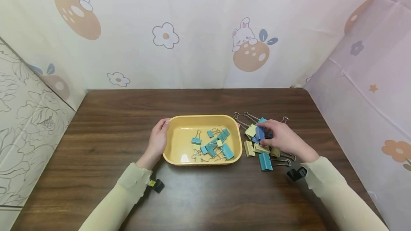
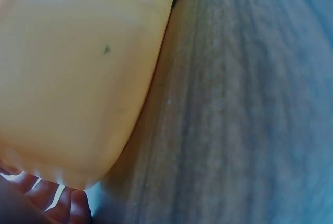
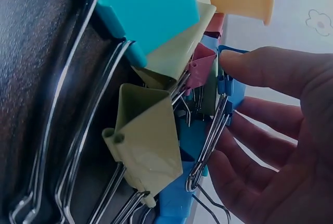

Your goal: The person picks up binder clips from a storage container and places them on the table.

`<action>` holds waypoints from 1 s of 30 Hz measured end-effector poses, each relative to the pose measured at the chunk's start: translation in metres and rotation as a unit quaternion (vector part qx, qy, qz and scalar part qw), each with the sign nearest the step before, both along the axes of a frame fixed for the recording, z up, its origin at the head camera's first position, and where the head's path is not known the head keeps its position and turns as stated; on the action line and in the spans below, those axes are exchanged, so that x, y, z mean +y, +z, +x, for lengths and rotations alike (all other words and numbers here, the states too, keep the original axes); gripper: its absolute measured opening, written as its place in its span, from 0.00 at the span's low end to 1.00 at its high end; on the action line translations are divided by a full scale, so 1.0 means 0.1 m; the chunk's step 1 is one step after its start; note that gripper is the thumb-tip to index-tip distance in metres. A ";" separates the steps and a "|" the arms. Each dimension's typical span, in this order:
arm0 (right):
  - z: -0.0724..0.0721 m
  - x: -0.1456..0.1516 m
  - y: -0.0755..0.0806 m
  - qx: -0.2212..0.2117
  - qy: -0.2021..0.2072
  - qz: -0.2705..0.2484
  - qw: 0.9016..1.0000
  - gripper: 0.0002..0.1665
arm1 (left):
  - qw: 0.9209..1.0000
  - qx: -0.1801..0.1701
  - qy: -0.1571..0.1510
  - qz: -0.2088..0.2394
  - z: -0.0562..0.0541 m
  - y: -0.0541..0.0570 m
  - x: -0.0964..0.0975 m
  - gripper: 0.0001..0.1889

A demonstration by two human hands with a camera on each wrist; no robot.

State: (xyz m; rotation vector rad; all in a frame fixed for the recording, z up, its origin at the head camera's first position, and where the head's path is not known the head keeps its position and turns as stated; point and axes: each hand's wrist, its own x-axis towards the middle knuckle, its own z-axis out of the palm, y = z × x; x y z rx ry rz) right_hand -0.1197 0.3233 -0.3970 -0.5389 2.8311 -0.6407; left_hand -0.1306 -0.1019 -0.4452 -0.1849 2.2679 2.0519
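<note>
My left hand (image 1: 158, 139) grips the left end of a yellow plastic tray (image 1: 178, 140), its thumb at the rim. In the left wrist view its fingers (image 2: 61, 203) show at the end of the tray wall. Small teal and pale yellow binder clips lie inside the tray, mostly toward its right side. To the right, my right hand (image 1: 282, 136) pinches a blue binder clip (image 3: 237, 92) between thumb and fingers, over a loose pile of larger clips. In that pile are a teal binder clip (image 1: 265, 162), a pale yellow binder clip (image 3: 148, 140) and a pink binder clip (image 3: 200, 65).
Everything rests on a dark brown wooden table (image 1: 122, 117). Behind it hangs a pale curtain (image 1: 199, 63) with rabbit and flower prints; more printed cloth stands at the sides. Wire handles of the piled clips stick out in several directions.
</note>
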 end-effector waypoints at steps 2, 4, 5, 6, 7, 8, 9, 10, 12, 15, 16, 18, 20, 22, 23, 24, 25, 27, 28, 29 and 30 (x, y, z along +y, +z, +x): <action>0.00 0.01 0.00 -0.001 -0.001 0.002 1.000 0.37 | 1.000 0.002 0.001 0.004 0.00 0.00 0.01 0.20; 0.00 0.01 0.01 -0.004 -0.001 0.003 1.000 0.37 | 1.000 0.001 0.002 0.009 0.00 0.00 0.01 0.20; 0.00 0.02 0.01 -0.006 0.000 0.002 1.000 0.37 | 1.000 0.000 0.001 0.011 -0.01 0.00 0.01 0.20; 0.00 0.03 0.02 -0.009 0.000 0.002 1.000 0.38 | 1.000 -0.002 0.000 0.011 -0.01 0.00 0.01 0.20; 0.00 0.03 0.02 -0.011 0.000 0.002 1.000 0.38 | 1.000 -0.004 0.000 0.013 -0.01 0.00 0.01 0.20; 0.01 0.04 0.03 -0.014 0.000 0.003 1.000 0.38 | 1.000 -0.007 -0.001 0.014 -0.02 0.01 0.01 0.20; 0.01 0.05 0.04 -0.017 -0.001 0.003 1.000 0.38 | 1.000 -0.009 -0.002 0.013 -0.02 0.01 0.01 0.20; 0.01 0.05 0.05 -0.019 -0.002 0.004 1.000 0.38 | 1.000 -0.012 -0.003 0.012 -0.03 0.02 0.00 0.19; 0.02 0.06 0.07 -0.022 -0.003 0.008 1.000 0.37 | 1.000 -0.016 -0.006 0.009 -0.04 0.02 0.00 0.19; 0.01 0.05 0.11 -0.025 0.001 0.009 1.000 0.38 | 1.000 -0.018 -0.009 0.002 -0.05 0.02 -0.02 0.19; 0.01 0.04 0.13 -0.023 0.002 0.010 1.000 0.38 | 1.000 -0.016 -0.010 -0.001 -0.04 0.03 -0.02 0.20; 0.00 0.01 0.18 -0.012 0.004 0.008 1.000 0.39 | 1.000 -0.010 -0.011 -0.006 -0.03 0.03 -0.02 0.20; -0.01 -0.03 0.21 0.002 0.003 0.000 1.000 0.39 | 1.000 -0.003 -0.010 -0.012 -0.03 0.03 -0.02 0.20; -0.01 -0.10 0.23 0.018 0.002 -0.014 1.000 0.36 | 1.000 0.003 -0.008 -0.016 -0.02 0.02 -0.02 0.20; -0.02 -0.14 0.22 0.024 0.002 -0.026 0.999 0.34 | 1.000 0.006 -0.007 -0.018 -0.02 0.01 -0.02 0.20; -0.02 -0.19 0.21 0.027 0.000 -0.041 0.999 0.32 | 1.000 0.008 -0.006 -0.020 -0.02 0.01 -0.02 0.20; -0.02 -0.24 0.20 0.027 -0.003 -0.058 0.998 0.30 | 1.000 0.009 -0.004 -0.021 -0.02 0.01 -0.02 0.20; -0.02 -0.36 0.16 0.032 -0.004 -0.086 0.996 0.26 | 1.000 0.011 -0.002 -0.024 -0.02 0.00 -0.01 0.20; -0.02 -0.43 0.13 0.033 -0.004 -0.100 0.994 0.24 | 1.000 0.012 -0.001 -0.027 -0.02 0.00 -0.01 0.20; -0.02 -0.50 0.11 0.030 -0.007 -0.114 0.993 0.23 | 0.999 0.013 -0.001 -0.029 -0.03 -0.01 -0.01 0.20; -0.03 -0.57 0.09 0.030 -0.010 -0.126 0.992 0.23 | 0.999 0.014 0.000 -0.030 -0.03 -0.01 -0.01 0.19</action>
